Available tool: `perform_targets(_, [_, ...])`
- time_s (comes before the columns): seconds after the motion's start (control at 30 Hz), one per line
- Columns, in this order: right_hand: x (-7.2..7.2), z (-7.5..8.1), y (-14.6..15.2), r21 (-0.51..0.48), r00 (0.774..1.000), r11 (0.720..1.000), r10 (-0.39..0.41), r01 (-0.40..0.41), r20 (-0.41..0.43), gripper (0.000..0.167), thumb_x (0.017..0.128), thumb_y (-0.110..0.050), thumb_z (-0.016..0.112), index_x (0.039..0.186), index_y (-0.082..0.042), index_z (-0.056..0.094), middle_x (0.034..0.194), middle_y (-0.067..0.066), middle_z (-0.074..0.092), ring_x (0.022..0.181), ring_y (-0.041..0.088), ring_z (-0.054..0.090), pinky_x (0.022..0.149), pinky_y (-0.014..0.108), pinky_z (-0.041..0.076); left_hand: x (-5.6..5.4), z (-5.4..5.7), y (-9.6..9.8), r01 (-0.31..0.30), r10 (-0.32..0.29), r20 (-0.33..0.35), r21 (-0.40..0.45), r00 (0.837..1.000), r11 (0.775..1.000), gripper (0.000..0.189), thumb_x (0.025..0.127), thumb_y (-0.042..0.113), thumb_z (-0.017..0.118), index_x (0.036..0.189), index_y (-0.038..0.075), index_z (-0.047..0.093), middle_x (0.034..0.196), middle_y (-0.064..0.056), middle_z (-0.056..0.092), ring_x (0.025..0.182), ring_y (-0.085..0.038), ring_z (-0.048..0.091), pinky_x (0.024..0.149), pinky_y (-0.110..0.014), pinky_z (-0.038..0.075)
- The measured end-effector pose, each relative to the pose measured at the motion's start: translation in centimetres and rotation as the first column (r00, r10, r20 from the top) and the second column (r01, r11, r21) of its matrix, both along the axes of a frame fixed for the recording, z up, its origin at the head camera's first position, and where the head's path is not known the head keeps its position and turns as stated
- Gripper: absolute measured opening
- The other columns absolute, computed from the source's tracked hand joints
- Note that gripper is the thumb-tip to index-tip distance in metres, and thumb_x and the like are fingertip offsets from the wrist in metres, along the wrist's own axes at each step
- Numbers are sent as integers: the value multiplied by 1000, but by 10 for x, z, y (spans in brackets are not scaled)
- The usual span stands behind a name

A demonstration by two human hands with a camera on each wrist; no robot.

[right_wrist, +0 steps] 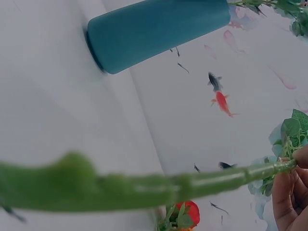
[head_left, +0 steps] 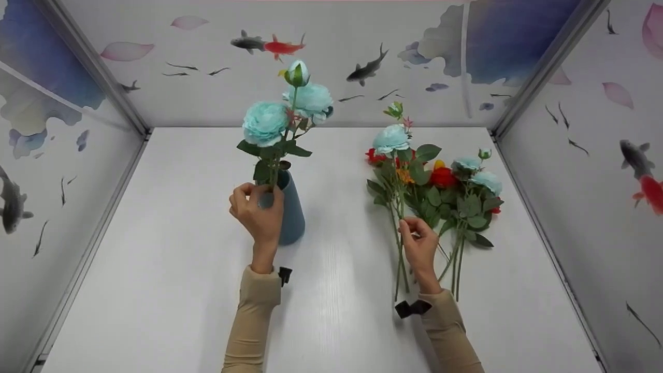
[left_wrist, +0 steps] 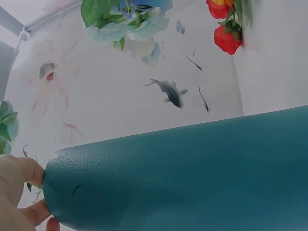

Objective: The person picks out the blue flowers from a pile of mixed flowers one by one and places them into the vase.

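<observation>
Light-blue flowers (head_left: 265, 124) with green leaves rise from the mouth of a tall blue-grey vase (head_left: 292, 217), which stands upright on the table. My left hand (head_left: 259, 212) is at the vase's mouth, thumb and fingers pinching the flower stems there. In the left wrist view, those fingers (left_wrist: 34, 211) also touch the rim. To the right, my right hand (head_left: 420, 246) pinches the green stem (right_wrist: 231, 178) of another light-blue flower (head_left: 391, 139) between thumb and fingers. That flower is among the others on the table, its bloom toward the back wall.
Beside my right hand lie several more flowers: red (head_left: 444, 177), orange (head_left: 405, 176) and light-blue ones (head_left: 487, 181), with overlapping leaves and stems. Walls (head_left: 321, 31) painted with fish and petals enclose the white table (head_left: 342, 311) at the back and both sides.
</observation>
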State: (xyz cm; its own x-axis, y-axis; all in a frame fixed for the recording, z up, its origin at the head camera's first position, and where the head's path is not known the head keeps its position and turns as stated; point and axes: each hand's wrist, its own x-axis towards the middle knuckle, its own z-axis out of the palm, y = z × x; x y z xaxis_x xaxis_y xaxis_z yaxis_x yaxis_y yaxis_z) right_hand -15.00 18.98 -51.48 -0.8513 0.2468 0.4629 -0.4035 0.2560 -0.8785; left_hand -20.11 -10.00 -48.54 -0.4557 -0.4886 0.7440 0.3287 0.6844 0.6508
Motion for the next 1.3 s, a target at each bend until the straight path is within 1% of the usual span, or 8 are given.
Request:
perform_targets(0.27, [0,0,0,-7,1000,1000,5,-5,-9,10,87,6,59,86,15,63,68,27,58,56,20,53,46,15,40,1,-1,0,-20,19,-24,-34,1000,999,14,76,13,69,72,0,69,85,-15,53,84,-31,46,76,-51,29])
perform_targets(0.5, [-1,-3,1,-52,999,998,45,-45,-12,8,88,8,57,87,14,62,70,32,55,55,28,49,47,17,40,2,0,1,-15,14,-35,-31,999,999,10,76,10,69,71,2,68,83,-14,53,82,-31,46,76,-50,30])
perform_targets(0.67, [-1,-3,0,-38,999,999,29,-30,-21,9,87,7,58,86,15,62,69,30,56,55,23,50,46,16,40,8,1,4,66,-65,-97,10,993,998,3,76,4,69,75,2,67,81,-13,53,81,-29,49,76,-46,31])
perform_targets(0.77, [0,-2,-1,-35,999,999,26,-27,-24,11,87,7,58,86,17,61,69,29,56,55,20,51,46,16,40,14,2,8,168,-160,-141,42,977,985,3,76,-1,68,79,0,67,81,-14,54,77,-28,52,75,-41,35])
perform_targets(0.87, [0,-2,-1,-35,999,999,26,-27,-25,11,88,7,58,87,18,61,70,29,56,56,19,51,46,16,40,21,2,12,284,-270,-161,70,949,956,6,76,-5,66,81,-3,67,81,-14,56,73,-27,53,70,-36,41])
perform_targets(0.97, [1,0,-2,-35,1000,999,24,-24,-14,10,88,6,58,88,15,62,70,29,56,58,17,52,47,16,41,29,1,19,365,-351,-159,76,923,928,8,74,-11,65,80,-6,65,80,-16,57,70,-27,53,62,-34,45])
perform_targets(1.13, [2,3,-3,-18,1000,1000,16,-16,-12,10,88,6,57,89,15,63,72,30,56,62,10,54,49,17,42,43,11,34,429,-418,-132,66,899,901,12,71,-19,64,79,-9,63,75,-19,57,65,-28,54,57,-38,45])
perform_targets(1.3, [2,5,-5,-14,1000,1000,4,-5,-9,10,89,6,57,89,14,63,72,29,57,60,18,54,49,17,42,55,20,46,473,-464,-109,78,879,878,12,70,-21,63,77,-10,62,73,-18,57,63,-28,54,56,-36,46])
